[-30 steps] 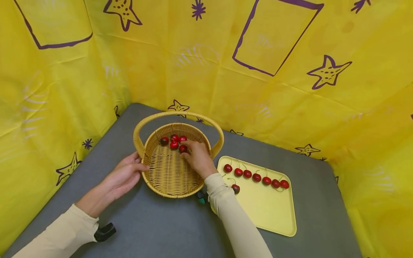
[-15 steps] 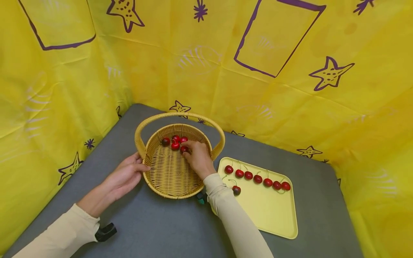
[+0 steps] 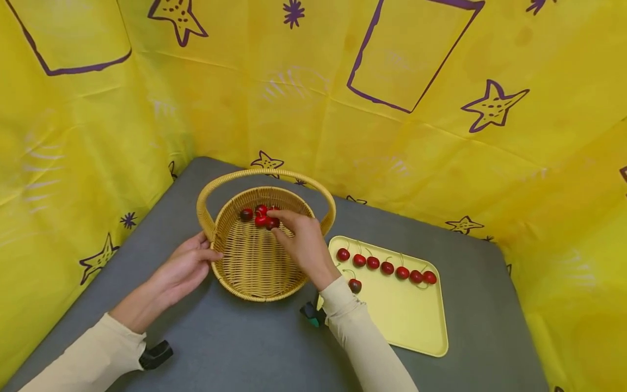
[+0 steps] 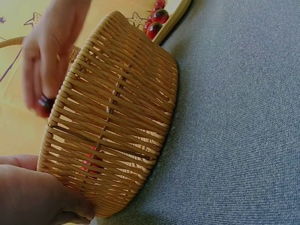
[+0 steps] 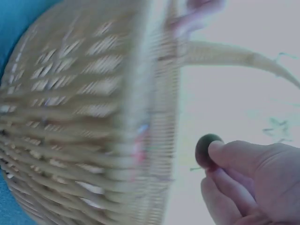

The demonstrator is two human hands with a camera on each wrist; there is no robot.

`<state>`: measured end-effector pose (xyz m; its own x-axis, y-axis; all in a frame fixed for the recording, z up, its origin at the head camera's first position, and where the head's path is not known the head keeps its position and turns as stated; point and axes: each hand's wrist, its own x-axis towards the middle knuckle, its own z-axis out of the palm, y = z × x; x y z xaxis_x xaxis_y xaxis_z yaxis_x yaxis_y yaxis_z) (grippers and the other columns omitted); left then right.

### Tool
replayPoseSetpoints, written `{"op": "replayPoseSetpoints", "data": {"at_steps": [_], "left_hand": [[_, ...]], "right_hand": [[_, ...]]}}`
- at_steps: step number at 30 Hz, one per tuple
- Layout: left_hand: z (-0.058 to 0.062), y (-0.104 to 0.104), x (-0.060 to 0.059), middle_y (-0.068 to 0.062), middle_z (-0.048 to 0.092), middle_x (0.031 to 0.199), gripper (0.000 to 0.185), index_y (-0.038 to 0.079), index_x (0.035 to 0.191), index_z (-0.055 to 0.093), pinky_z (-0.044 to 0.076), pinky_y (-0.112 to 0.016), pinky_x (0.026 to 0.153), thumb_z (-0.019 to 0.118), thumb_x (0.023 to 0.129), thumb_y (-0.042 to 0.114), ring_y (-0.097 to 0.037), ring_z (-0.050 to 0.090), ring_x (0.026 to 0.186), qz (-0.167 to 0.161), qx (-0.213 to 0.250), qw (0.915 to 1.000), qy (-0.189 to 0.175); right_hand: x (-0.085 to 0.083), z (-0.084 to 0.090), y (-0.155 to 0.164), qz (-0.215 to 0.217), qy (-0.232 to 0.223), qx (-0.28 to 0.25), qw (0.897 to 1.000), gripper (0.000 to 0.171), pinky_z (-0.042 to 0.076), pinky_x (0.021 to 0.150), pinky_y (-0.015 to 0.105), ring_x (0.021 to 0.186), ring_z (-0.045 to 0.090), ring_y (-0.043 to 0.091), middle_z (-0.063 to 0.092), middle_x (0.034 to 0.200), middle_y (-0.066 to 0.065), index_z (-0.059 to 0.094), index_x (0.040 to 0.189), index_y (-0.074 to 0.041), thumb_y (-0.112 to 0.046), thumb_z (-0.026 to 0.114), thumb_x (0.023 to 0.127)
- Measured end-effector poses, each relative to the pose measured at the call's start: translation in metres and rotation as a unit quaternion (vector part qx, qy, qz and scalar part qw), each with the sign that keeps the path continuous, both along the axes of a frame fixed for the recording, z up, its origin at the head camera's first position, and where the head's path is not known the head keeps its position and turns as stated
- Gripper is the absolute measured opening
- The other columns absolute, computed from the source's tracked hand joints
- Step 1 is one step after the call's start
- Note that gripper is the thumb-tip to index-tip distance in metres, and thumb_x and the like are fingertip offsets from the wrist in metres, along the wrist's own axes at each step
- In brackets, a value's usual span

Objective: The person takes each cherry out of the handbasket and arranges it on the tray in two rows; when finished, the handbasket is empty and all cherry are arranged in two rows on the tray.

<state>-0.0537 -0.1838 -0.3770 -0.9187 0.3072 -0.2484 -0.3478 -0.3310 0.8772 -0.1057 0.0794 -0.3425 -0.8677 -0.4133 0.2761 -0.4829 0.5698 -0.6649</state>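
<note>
A round wicker basket (image 3: 264,272) with a tall handle (image 3: 266,171) stands on the grey table. My left hand (image 3: 188,267) grips its left side, thumb over the rim and fingers along the outer wall. My right hand (image 3: 306,242) is over the basket's right half, pinching a dark red cherry (image 5: 207,151) between thumb and fingers. The left wrist view shows that same cherry (image 4: 45,106) beyond the rim. Several red cherries (image 3: 261,221) lie at the back of the basket, partly hidden by my right fingers; one darker cherry (image 3: 246,214) is at their left.
To the basket's right is a pale yellow tray (image 3: 416,326). A row of several stemmed cherries (image 3: 387,267) runs along its back edge, with a single cherry (image 3: 355,285) in front. A yellow patterned cloth (image 3: 392,141) hangs behind and beside the grey table (image 3: 235,348).
My right hand has lifted slightly and its wrist has shifted right, with the cherry in its fingers. My left hand keeps its hold on the basket. The head view has swung slightly.
</note>
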Motion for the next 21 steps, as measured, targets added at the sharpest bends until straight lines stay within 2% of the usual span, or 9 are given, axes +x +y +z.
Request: {"op": "replayPoseSetpoints", "data": {"at_steps": [5,11,16,21], "left_hand": [[0.001,-0.001,0.000,-0.020,-0.007,0.176,0.091,0.003,0.166,-0.017,-0.001,-0.044,0.131,0.039,0.097,-0.017,-0.029,-0.006,0.160,-0.002,0.002,1.0000,0.000],[0.000,0.000,0.000,-0.020,-0.007,0.176,0.091,0.004,0.166,-0.017,0.000,-0.044,0.131,0.038,0.097,-0.018,-0.029,-0.005,0.160,-0.003,0.003,1.0000,-0.002],[0.001,0.000,0.000,-0.020,-0.007,0.176,0.091,0.004,0.166,-0.018,0.000,-0.043,0.131,0.037,0.097,-0.018,-0.028,-0.005,0.160,-0.002,0.002,1.0000,0.000],[0.001,0.001,0.001,-0.018,-0.010,0.176,0.091,0.005,0.166,-0.020,-0.001,-0.043,0.131,0.037,0.098,-0.018,-0.028,-0.008,0.160,-0.003,0.006,1.0000,-0.005]], "right_hand": [[0.027,0.024,0.014,0.026,0.011,-0.072,0.997,0.036,0.055,0.101,0.027,0.122,0.067,0.010,0.074,0.132,-0.004,0.075,0.133,-0.017,-0.010,0.077,0.098],[0.053,0.039,0.049,0.050,0.026,-0.159,0.986,0.041,0.056,0.101,0.033,0.125,0.067,0.012,0.072,0.134,-0.004,0.074,0.135,-0.013,-0.004,0.077,0.095],[0.068,0.041,0.087,0.017,0.039,-0.205,0.978,0.046,0.058,0.099,0.037,0.123,0.069,0.020,0.073,0.133,0.002,0.075,0.133,-0.011,0.005,0.079,0.090],[0.080,0.028,0.129,-0.040,0.047,-0.195,0.979,0.052,0.059,0.095,0.037,0.124,0.069,0.021,0.073,0.133,0.005,0.075,0.133,-0.011,0.012,0.079,0.086]]}}
